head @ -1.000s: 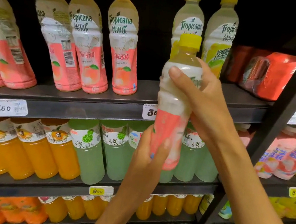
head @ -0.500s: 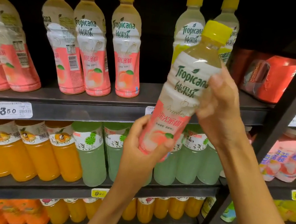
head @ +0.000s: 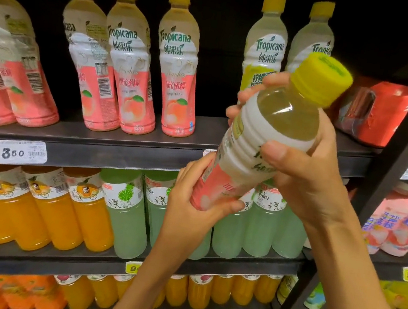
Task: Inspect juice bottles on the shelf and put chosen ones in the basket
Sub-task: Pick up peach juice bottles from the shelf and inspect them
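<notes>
peach bottle [head: 252,145] is held off the shelf in both hands, in front of the top shelf's front edge [head: 118,154], right of centre. left hand [head: 195,206] is wrapped round the pink base, thumb across the label. right hand [head: 308,175] is curled round the white upper label, thumb on the print.

change over the last second: bottle has been tipped from upright to steeply tilted, yellow cap [head: 320,77] swung up-right toward the camera, and the label has been rotated so the logo is now mostly hidden under the right hand. read as inspection in progress, not yet a pick decision. basket is not in view, so nothing is placed yet as far as can be judged.

behind: three peach bottles [head: 131,64] stand upright mid-shelf, more at the left end, two lemon bottles [head: 265,47] behind the held one. price tag [head: 19,152] is fixed on the edge at left. green bottles [head: 125,211] are racked on the shelf below.
</notes>
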The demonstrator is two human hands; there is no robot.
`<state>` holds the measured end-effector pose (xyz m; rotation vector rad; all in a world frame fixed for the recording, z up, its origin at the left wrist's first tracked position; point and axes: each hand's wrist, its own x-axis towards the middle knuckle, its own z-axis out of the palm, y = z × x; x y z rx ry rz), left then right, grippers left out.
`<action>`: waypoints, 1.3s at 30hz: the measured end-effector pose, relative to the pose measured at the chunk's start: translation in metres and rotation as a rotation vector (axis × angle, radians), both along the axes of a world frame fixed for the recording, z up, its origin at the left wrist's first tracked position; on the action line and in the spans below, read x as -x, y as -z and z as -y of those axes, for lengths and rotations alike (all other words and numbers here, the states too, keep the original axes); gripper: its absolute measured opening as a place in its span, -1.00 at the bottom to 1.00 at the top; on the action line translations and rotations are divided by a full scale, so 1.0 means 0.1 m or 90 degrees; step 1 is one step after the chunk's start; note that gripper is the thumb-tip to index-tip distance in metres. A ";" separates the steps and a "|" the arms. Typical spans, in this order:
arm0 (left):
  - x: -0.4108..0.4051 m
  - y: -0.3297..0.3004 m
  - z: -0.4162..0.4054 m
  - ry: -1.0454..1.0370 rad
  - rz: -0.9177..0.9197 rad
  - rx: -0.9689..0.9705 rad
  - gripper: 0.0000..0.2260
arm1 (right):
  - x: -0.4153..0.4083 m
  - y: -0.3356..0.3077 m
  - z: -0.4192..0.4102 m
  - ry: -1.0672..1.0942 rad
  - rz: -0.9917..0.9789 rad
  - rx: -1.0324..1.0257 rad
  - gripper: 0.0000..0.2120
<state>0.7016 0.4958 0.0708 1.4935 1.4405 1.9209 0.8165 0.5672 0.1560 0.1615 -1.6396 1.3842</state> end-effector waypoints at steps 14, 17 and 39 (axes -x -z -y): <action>-0.06 0.02 0.06 0.220 0.250 0.140 -0.54 | 0.32 0.07 -0.32 0.065 0.078 0.229 -0.53; -0.05 -0.05 -0.01 0.133 0.116 0.075 -0.66 | 0.35 0.01 -0.31 0.173 0.072 0.161 -0.48; 0.25 -0.48 -0.56 -0.030 -0.061 -0.006 -0.44 | 0.63 -0.55 -0.59 0.290 -0.019 0.035 -0.48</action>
